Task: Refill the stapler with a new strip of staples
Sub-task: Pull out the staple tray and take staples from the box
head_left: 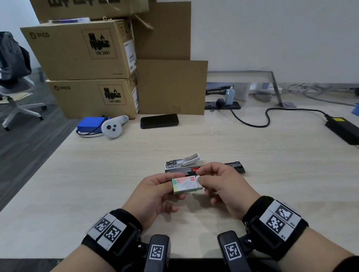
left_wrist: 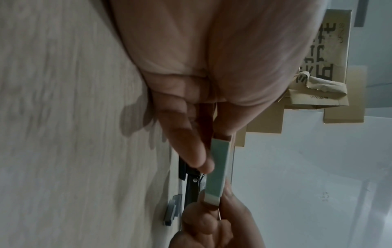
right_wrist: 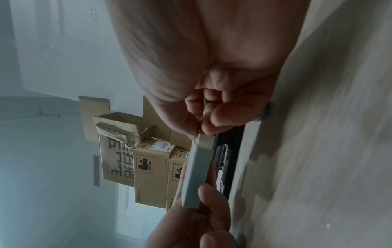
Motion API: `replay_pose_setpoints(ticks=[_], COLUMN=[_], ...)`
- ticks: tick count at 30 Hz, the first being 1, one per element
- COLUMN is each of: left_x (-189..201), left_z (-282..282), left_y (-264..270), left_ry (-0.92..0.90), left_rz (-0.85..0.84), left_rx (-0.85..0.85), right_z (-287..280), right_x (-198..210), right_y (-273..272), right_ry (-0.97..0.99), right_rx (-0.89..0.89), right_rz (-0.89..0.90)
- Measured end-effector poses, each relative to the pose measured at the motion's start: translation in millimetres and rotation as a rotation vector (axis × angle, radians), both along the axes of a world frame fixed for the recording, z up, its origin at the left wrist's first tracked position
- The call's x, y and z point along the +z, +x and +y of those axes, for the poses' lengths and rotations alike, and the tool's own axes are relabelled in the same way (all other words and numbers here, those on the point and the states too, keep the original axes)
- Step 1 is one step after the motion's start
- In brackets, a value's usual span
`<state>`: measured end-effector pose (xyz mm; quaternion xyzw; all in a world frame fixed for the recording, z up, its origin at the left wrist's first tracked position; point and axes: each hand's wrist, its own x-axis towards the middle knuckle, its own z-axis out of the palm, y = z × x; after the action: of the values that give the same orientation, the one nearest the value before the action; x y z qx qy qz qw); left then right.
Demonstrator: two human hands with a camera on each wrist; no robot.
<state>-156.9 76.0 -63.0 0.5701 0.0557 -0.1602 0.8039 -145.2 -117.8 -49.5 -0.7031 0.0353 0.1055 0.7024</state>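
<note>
While the left hand (head_left: 154,192) grips the staple box (head_left: 185,185), the right hand (head_left: 221,185) pinches its end flap; next, draw out 1 strip for the opened stapler (head_left: 203,166).

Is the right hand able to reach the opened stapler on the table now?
Probably not right away: the right hand pinches the end flap of the staple box, which the left hand holds. The stapler lies just beyond, unobstructed, once that grip lets go.

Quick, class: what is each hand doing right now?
Left hand: holds the staple box.
Right hand: pinches the flap at the box's end.
</note>
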Motion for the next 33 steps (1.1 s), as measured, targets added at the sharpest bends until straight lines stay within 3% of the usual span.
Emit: replay_pose_setpoints(ticks=[11,22,33], left_x=[1,13,5], left_z=[1,69,76], left_y=[-2,20,45], left_ry=[0.033,0.184,0.306], left_rz=[-0.015,0.039,0.126], left_rx=[0.003,0.295,0.336], right_z=[6,-6,-3], right_x=[-2,6,14], right_y=[-1,3,2], right_ry=[0.047,0.061,0.013], right_rx=[0.020,-0.029,-0.024], right_rz=[0.016,0.038,0.032])
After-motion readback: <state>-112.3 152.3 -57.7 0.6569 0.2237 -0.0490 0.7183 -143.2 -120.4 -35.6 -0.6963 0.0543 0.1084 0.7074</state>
